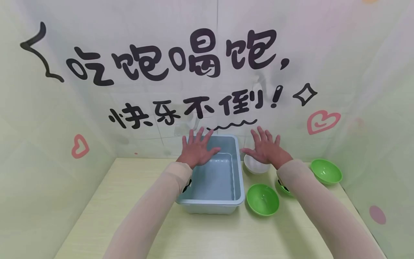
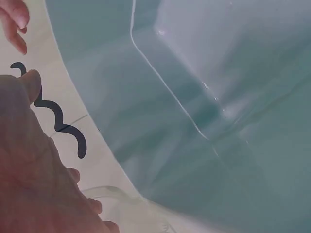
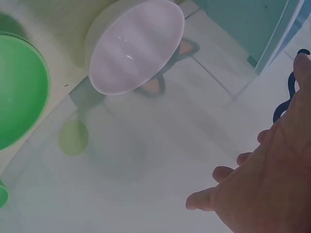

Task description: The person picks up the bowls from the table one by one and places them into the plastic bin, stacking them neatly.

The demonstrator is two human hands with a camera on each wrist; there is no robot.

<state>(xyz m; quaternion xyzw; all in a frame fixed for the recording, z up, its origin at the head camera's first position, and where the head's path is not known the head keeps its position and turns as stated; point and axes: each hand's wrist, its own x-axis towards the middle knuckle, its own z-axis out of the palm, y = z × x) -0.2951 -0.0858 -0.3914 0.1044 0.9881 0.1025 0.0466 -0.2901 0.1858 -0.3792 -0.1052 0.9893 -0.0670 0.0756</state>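
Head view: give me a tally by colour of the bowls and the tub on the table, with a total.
Green bowls: 3 (one partly hidden by the right sleeve)
White bowl: 1
Light blue rectangular plastic tub: 1
Total: 5

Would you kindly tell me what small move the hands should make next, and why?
I would probably lower the right hand to the rim of the white bowl: its fingers are spread and hold nothing, and in the head view that bowl shows just below it, beside the basin. The left hand is likewise spread, so it seems free to help.
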